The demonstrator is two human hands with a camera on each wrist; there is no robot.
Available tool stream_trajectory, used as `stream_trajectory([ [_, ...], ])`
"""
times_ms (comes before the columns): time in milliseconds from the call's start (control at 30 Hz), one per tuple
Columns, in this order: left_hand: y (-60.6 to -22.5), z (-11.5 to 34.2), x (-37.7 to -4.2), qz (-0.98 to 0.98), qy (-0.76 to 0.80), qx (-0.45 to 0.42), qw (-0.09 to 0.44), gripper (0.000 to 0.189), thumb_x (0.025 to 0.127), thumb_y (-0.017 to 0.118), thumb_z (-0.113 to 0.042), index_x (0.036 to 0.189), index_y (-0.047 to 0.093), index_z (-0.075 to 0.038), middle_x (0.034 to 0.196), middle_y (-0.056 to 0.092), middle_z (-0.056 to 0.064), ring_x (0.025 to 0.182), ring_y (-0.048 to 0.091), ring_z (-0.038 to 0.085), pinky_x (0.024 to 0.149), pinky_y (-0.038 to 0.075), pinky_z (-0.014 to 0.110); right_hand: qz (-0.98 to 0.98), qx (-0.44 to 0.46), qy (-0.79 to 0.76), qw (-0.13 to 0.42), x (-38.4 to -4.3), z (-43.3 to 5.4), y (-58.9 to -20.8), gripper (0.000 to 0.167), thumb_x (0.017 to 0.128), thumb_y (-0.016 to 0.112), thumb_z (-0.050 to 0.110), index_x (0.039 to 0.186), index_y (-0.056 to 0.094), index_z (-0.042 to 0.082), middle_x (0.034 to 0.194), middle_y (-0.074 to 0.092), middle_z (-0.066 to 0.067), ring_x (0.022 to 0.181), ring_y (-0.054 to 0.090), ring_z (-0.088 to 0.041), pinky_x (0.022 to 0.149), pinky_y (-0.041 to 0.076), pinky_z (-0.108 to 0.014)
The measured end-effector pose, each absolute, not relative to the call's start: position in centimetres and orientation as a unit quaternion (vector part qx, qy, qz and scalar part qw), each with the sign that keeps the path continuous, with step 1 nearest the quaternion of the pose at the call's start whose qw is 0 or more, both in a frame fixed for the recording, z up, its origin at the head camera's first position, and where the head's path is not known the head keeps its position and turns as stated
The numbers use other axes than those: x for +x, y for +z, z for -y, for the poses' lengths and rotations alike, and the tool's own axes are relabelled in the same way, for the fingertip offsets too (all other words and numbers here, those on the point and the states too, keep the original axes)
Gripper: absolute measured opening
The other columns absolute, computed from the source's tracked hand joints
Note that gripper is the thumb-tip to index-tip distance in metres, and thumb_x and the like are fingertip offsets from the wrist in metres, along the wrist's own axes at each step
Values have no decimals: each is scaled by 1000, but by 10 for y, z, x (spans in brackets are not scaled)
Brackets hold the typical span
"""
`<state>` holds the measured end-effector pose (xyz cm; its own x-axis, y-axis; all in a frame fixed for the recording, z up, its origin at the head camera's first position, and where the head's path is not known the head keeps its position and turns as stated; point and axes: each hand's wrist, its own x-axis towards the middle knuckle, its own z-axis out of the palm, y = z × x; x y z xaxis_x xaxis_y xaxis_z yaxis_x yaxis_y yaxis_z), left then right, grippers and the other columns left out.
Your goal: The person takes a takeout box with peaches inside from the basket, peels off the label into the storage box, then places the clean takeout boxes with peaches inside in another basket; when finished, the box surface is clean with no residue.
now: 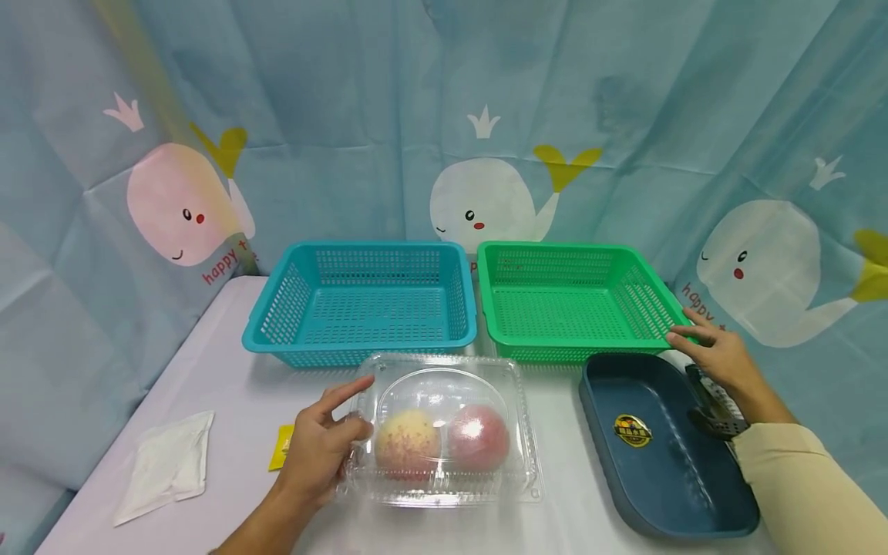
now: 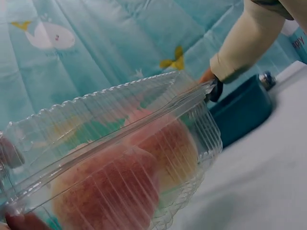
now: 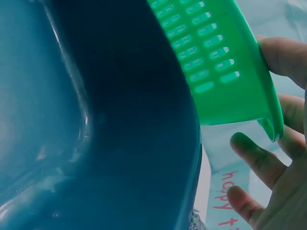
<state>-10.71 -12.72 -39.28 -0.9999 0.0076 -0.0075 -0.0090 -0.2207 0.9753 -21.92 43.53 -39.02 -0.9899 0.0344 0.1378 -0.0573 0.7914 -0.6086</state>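
At the front middle, a clear plastic clamshell box (image 1: pixel 444 370) holds two peaches, a yellowish one (image 1: pixel 407 445) and a redder one (image 1: pixel 479 438). My left hand (image 1: pixel 326 435) holds the box by its left side, forefinger along the lid and thumb at the side wall. In the left wrist view, fingertips (image 2: pixel 24 221) pinch the box's corner. At the right, my right hand (image 1: pixel 721 358) touches the near right corner of an empty green basket (image 1: pixel 555 348). The right wrist view shows its fingers (image 3: pixel 261 160) spread and fairly straight around the rim.
A blue basket (image 1: pixel 368 354) stands left of the green one. Below my right forearm lies a deep navy basin (image 1: pixel 666 462) with a gold sticker. A white packet (image 1: pixel 166 466) and a small yellow packet (image 1: pixel 280 447) lie at the left. A whale-print curtain (image 1: pixel 388 92) hangs behind.
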Motion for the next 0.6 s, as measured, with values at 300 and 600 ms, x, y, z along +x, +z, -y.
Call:
stream_trajectory([
  [300, -339, 112, -123, -606, 795, 26, -13, 60, 80, 53, 15, 137, 53, -5, 144, 30, 3, 44, 42, 10, 43, 38, 14, 943, 20, 325, 65, -219, -436, -391, 60, 97, 57, 40, 130, 54, -10, 157, 15, -16, 136, 13, -53, 89, 27, -74],
  [600, -313, 80, -155, -627, 778, 13, -25, 57, 81, 58, 8, 131, 62, -18, 135, 46, -2, 36, 34, 9, 36, 25, 15, 944, 37, 322, 69, -219, -439, -394, 56, 97, 57, 36, 129, 55, -9, 157, 15, -16, 137, 11, -53, 89, 27, -74],
])
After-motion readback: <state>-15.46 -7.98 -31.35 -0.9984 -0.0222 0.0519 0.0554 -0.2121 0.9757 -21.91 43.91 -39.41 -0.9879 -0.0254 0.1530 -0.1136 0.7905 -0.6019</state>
